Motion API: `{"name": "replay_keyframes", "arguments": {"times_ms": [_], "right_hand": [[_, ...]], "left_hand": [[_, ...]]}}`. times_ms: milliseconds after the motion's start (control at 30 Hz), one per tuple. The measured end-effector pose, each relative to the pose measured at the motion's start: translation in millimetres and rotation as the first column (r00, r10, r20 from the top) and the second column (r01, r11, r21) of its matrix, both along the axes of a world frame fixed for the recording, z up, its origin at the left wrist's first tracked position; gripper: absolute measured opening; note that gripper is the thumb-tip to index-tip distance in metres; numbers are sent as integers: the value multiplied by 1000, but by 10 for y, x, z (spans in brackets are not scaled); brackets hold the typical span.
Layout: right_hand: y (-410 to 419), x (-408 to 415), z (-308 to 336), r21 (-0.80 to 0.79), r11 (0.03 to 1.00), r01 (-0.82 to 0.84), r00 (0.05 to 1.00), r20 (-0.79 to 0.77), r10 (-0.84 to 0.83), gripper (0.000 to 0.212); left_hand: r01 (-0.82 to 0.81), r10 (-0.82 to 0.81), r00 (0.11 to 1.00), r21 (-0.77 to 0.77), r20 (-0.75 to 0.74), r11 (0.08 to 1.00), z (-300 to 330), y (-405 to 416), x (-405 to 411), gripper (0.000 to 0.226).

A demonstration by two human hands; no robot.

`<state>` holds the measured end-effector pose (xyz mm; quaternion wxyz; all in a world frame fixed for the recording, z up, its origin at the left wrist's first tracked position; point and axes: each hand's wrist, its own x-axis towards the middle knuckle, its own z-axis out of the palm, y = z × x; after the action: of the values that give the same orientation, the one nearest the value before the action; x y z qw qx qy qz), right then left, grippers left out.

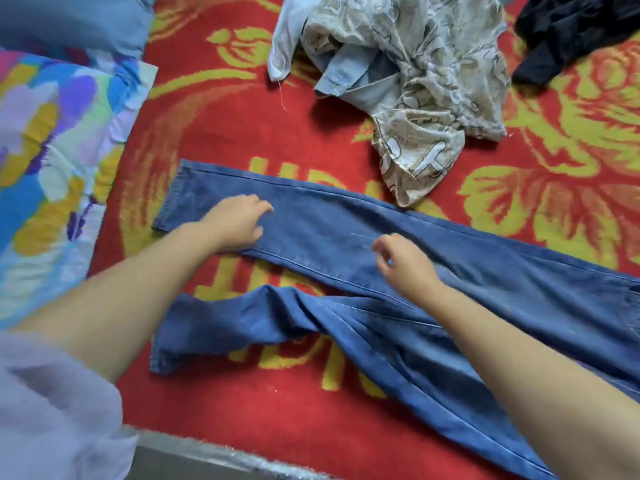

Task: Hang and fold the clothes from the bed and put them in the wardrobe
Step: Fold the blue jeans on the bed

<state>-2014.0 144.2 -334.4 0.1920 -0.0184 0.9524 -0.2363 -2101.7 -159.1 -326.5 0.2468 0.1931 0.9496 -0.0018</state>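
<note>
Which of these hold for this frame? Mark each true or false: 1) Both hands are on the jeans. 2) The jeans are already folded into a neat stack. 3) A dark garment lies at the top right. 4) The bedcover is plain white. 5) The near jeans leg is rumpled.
1) True: the left hand and right hand rest on the jeans.
2) False: they lie spread out lengthwise, unfolded.
3) True: a dark garment lies there.
4) False: the bedcover is red with a yellow pattern.
5) True: the near leg is creased and bent; the far one lies flat.
</note>
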Motion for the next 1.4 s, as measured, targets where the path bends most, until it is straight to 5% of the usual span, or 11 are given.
{"name": "replay_keyframes", "arguments": {"times_ms": [100,233,367,500,600,667,800,967,1133,1267,1400], "right_hand": [[-404,531,23,-94,954,-284,920,255,299,30],[-727,876,-87,-14,957,-290,870,413,270,49],[-818,798,-110,33,972,-231,898,391,200,17],[-737,756,55,-85,934,-346,834,428,348,21],[-716,826,252,-167,895,-414,774,453,443,31],[-768,893,315,-174,861,-477,738,453,500,43],[-1051,1119,190,-194,811,-553,657,497,567,71],[-1254,1439,-90,-201,800,-565,591,578,563,67],[-737,1186,-105,-76,986,-149,976,147,159,39],[-3,996,-162,344,922,-176,966,239,95,41],[376,1073,-274,344,882,-322,918,342,202,22]], "left_hand": [[-105,41,899,123,436,987,-144,-50,657,39],[-94,164,669,-137,725,986,-176,-437,1129,28],[34,147,797,-287,586,957,2,-590,1104,9],[-30,35,999,-121,34,992,492,-682,940,18],[146,-61,872,140,-487,979,775,-761,1062,32],[177,-70,802,123,-593,977,809,-871,1225,39],[14,-58,891,-100,-450,995,361,-1263,1678,53],[-146,293,934,-530,205,835,-191,-1452,2134,72],[-135,135,991,-134,-11,982,-228,-852,1856,69],[57,-59,997,-41,-58,998,-366,-95,1496,60],[219,-222,975,-153,-2,964,-543,363,1300,27]]}}
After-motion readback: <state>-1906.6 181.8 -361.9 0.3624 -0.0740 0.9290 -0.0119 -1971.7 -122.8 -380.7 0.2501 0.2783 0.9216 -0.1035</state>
